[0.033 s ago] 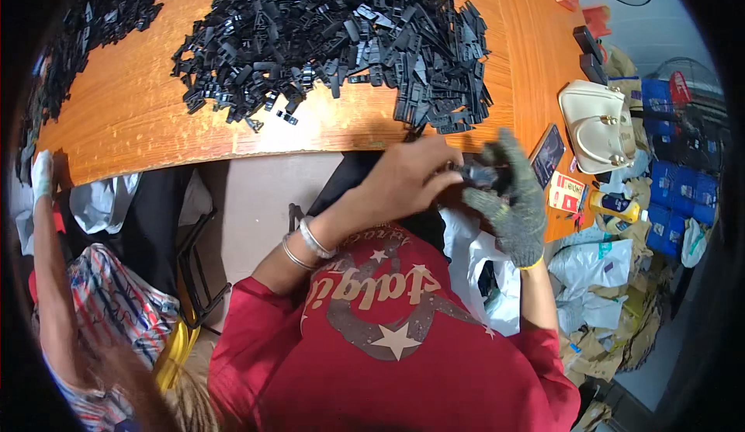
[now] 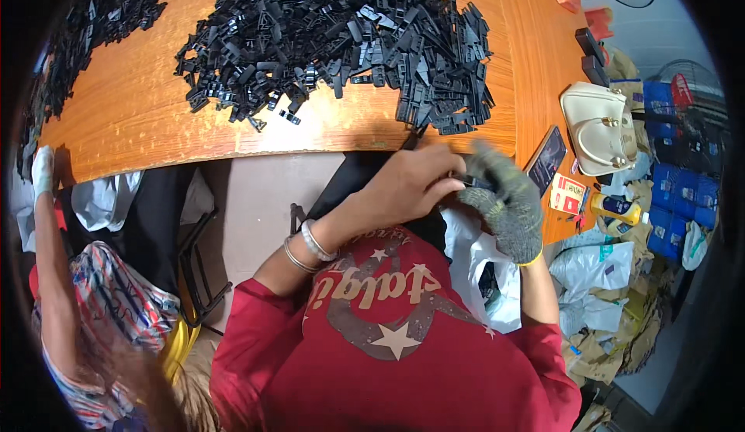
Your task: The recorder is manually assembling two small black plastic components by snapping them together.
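Below table edge [image 2: 233,149], black part [image 2: 469,180] between hands [image 2: 458,187].

The person wears a dark red long-sleeved top [image 2: 396,354] with a worn grey-brown print on the chest: curved lettering over a rounded shape, with several pale stars, one large and the rest small. The sleeves are pushed up above the forearms. The left hand [image 2: 407,183] is bare, and two thin silver bangles [image 2: 309,247] ring its wrist. The right hand [image 2: 504,199] is covered by a speckled grey knitted glove [image 2: 508,211] with a yellow cuff edge.
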`<act>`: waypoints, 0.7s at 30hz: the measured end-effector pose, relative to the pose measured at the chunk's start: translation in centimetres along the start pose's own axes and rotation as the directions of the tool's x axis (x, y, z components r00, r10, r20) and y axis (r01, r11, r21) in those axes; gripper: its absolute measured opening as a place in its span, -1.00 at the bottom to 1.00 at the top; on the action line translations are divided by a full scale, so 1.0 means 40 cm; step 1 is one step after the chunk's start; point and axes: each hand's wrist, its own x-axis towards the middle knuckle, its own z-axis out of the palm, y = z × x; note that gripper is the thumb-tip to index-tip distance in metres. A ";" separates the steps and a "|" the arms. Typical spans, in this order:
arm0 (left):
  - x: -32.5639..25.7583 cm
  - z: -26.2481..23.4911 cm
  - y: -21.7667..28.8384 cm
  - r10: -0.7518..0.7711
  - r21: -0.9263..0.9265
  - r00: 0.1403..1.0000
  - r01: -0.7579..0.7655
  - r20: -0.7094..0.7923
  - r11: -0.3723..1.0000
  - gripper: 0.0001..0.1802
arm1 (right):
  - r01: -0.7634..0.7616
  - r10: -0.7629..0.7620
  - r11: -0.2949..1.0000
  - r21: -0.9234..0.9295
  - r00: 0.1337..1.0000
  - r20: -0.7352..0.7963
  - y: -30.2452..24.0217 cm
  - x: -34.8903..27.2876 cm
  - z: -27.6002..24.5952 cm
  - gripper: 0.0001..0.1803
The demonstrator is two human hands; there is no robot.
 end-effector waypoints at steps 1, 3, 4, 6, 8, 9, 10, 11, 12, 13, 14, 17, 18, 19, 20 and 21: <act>-0.003 -0.006 0.008 -0.004 -0.014 1.000 0.005 0.021 1.000 -0.83 | 0.090 -0.083 0.989 -0.114 0.994 0.069 0.015 0.005 0.008 -0.51; -0.016 -0.041 -0.062 0.030 0.297 0.989 0.016 -0.147 0.955 -0.88 | 0.305 -0.303 0.920 -0.247 0.952 0.049 0.040 0.019 0.019 -0.53; -0.023 -0.062 -0.088 0.022 0.486 0.952 0.136 -0.305 0.863 -0.87 | 0.478 -0.497 0.792 -0.380 0.866 0.054 0.046 0.021 0.021 -0.54; 0.004 -0.130 -0.089 0.009 0.681 0.861 0.396 -0.509 0.616 -0.82 | 0.282 -0.289 0.929 -0.238 0.957 0.008 0.027 0.015 0.040 -0.58; 0.014 -0.158 -0.095 -0.001 0.793 0.873 0.444 -0.488 0.417 -0.75 | 0.065 -0.075 0.989 -0.130 0.994 -0.077 0.013 0.013 0.055 -0.62; 0.016 -0.164 -0.099 -0.068 0.780 0.866 0.477 -0.495 0.405 -0.74 | 0.276 -0.313 0.893 -0.354 0.949 -0.048 0.039 0.011 0.059 -0.64; 0.016 -0.169 -0.098 -0.068 0.780 0.866 0.477 -0.495 0.404 -0.74 | 0.277 -0.313 0.894 -0.353 0.949 -0.048 0.042 0.011 0.064 -0.64; 0.019 -0.171 -0.102 -0.092 0.771 0.860 0.493 -0.502 0.403 -0.75 | 0.280 -0.312 0.897 -0.342 0.949 -0.042 0.045 0.012 0.068 -0.67; 0.022 -0.171 -0.102 -0.115 0.762 0.853 0.509 -0.509 0.401 -0.76 | 0.284 -0.312 0.900 -0.330 0.949 -0.035 0.048 0.012 0.069 -0.69; 0.027 -0.171 -0.098 -0.150 0.715 0.819 0.561 -0.554 0.418 -0.78 | 0.280 -0.309 0.902 -0.329 0.950 -0.038 0.049 0.012 0.068 -0.69; 0.025 -0.173 -0.098 -0.150 0.715 0.819 0.560 -0.554 0.418 -0.78 | 0.367 -0.398 0.850 -0.378 0.917 -0.003 0.049 0.012 0.065 -0.73; 0.020 -0.176 -0.101 -0.127 0.708 0.830 0.534 -0.543 0.463 -0.80 | 0.487 -0.519 0.761 -0.428 0.853 0.048 0.057 0.019 0.071 -0.71; 0.021 -0.173 -0.105 -0.135 0.698 0.833 0.529 -0.537 0.483 -0.80 | 0.523 -0.557 0.733 -0.434 0.829 0.059 0.059 0.024 0.074 -0.68; 0.021 -0.172 -0.109 -0.143 0.687 0.835 0.523 -0.531 0.504 -0.78 | 0.524 -0.557 0.733 -0.433 0.829 0.060 0.054 0.030 0.077 -0.68; 0.020 -0.170 -0.115 -0.159 0.673 0.838 0.519 -0.522 0.527 -0.76 | 0.526 -0.568 0.731 -0.435 0.822 0.040 0.045 0.038 0.080 -0.66; 0.017 -0.169 -0.115 -0.161 0.671 0.838 0.519 -0.521 0.529 -0.76 | 0.528 -0.579 0.728 -0.437 0.815 0.019 0.040 0.044 0.082 -0.65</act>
